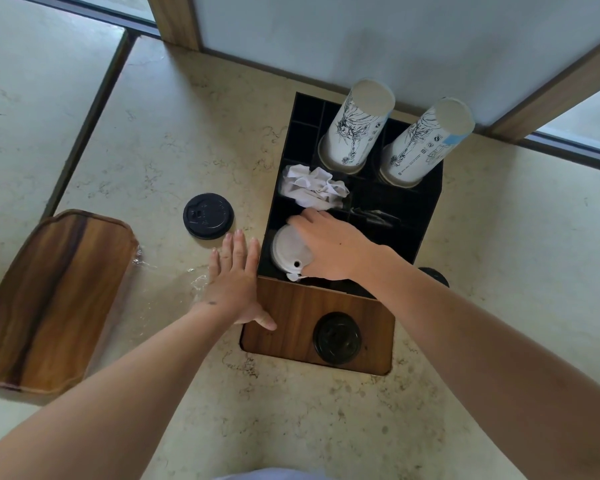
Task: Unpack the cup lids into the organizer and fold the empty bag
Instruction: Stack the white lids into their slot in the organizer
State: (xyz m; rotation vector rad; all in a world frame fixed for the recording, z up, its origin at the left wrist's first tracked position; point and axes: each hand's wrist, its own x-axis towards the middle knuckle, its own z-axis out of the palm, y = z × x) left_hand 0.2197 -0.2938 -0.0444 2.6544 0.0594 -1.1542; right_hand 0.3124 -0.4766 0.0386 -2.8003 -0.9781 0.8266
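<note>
1. The right hand [329, 245] reaches into the front left compartment of the black organizer [426, 202]. Its fingers [300, 221] are curved over a stack of white lids [286, 251], touching the top one; the thumb side is hidden, so how firmly it grips cannot be told.
2. The right forearm comes in from the lower right, crossing above the organizer's wooden front [291, 317].
3. The left hand [234, 278] lies flat against the organizer's left wall, fingers [238, 244] straight and close together, thumb resting on the wooden front.
4. The left palm lies over a clear plastic bag [160, 275], crumpled on the worktop [482, 306] beside a wooden tray [49, 299].
5. One black lid [208, 216] lies on the worktop just beyond the left fingertips; another dark lid [338, 337] sits on the wooden front.
6. Crumpled white paper [312, 187] fills the compartment behind the lids, and two upturned paper cups [355, 126] stand at the back.
</note>
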